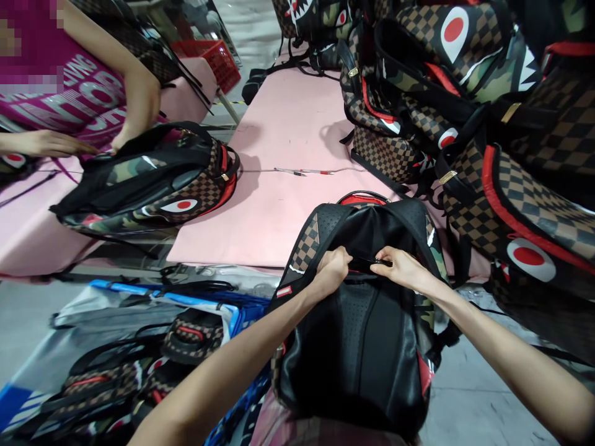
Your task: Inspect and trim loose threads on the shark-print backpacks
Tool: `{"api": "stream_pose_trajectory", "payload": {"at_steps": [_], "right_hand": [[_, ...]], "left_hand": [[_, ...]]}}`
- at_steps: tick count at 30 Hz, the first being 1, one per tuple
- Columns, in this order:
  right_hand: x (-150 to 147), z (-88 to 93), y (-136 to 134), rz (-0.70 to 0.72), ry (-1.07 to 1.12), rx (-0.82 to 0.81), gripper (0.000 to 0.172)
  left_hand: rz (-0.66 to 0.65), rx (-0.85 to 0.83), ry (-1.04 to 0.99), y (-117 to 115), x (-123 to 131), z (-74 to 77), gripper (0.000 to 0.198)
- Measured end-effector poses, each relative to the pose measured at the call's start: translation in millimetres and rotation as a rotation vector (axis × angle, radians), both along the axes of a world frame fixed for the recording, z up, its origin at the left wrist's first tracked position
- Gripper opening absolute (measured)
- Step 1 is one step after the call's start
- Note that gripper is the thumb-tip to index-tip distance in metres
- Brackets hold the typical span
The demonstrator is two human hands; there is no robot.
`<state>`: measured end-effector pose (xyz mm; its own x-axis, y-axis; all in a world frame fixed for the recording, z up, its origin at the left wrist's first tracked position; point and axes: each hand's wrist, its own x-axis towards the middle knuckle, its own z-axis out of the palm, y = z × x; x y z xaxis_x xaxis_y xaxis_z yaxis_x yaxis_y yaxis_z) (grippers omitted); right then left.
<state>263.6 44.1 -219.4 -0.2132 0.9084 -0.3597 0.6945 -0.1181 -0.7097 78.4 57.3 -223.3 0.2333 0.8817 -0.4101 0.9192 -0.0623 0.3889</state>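
Note:
A black backpack [353, 347] with brown checked and camouflage sides leans upright against the table edge, its padded back and straps toward me. My left hand [333, 271] is closed on the edge of a zipped opening in the upper back panel. Just to the right, my right hand [395, 266] pinches a small dark part at the other end of that opening, perhaps the zipper pull; it is too small to make out. A bit of red lining shows between the hands. The red-lined top of the bag [362, 198] lies beyond them.
Pink table [279, 124] with two thin pens or tools [302, 172] on it. Similar backpacks [530, 204] are heaped at right. At left a co-worker's hands [51, 144] work on another backpack [186, 186]. A blue-rimmed bin [162, 291] below holds more bags.

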Motion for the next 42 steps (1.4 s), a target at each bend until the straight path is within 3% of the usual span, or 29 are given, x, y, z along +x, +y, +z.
{"api": "stream_pose_trajectory", "payload": {"at_steps": [4, 7, 12, 18, 23, 32, 39, 42], "right_hand": [[0.6, -2.3, 1.0, -0.004, 0.024, -0.005, 0.019], [0.3, -1.9, 1.4, -0.002, 0.017, -0.008, 0.018], [0.5, -2.3, 2.9, 0.002, 0.033, -0.01, 0.019], [-3.6, 0.0, 4.4, 0.041, -0.059, -0.015, 0.019], [-9.5, 3.5, 6.4, 0.051, -0.161, -0.05, 0.015], [-23.0, 1.6, 26.0, 0.052, -0.177, -0.197, 0.011], [-25.5, -4.2, 24.7, 0.031, -0.179, -0.166, 0.009], [-18.6, -2.8, 23.5, -0.052, -0.073, -0.08, 0.012]], "left_hand": [[0.008, -0.096, -0.062, 11.8, -3.5, -0.2, 0.031], [-0.061, -0.172, -0.107, 18.6, -5.0, 2.1, 0.039], [-0.18, -0.249, -0.132, 21.2, -7.4, 5.9, 0.016], [-0.248, 0.023, -0.004, 3.6, -3.1, 3.5, 0.023], [-0.239, 0.138, 0.027, -5.9, -3.0, -1.7, 0.023], [-0.183, 0.179, 0.008, -0.8, -6.4, -9.1, 0.021], [-0.176, 0.204, -0.035, 3.8, -6.1, -9.8, 0.019], [-0.11, 0.317, -0.218, 1.7, -12.8, -1.1, 0.024]]}}
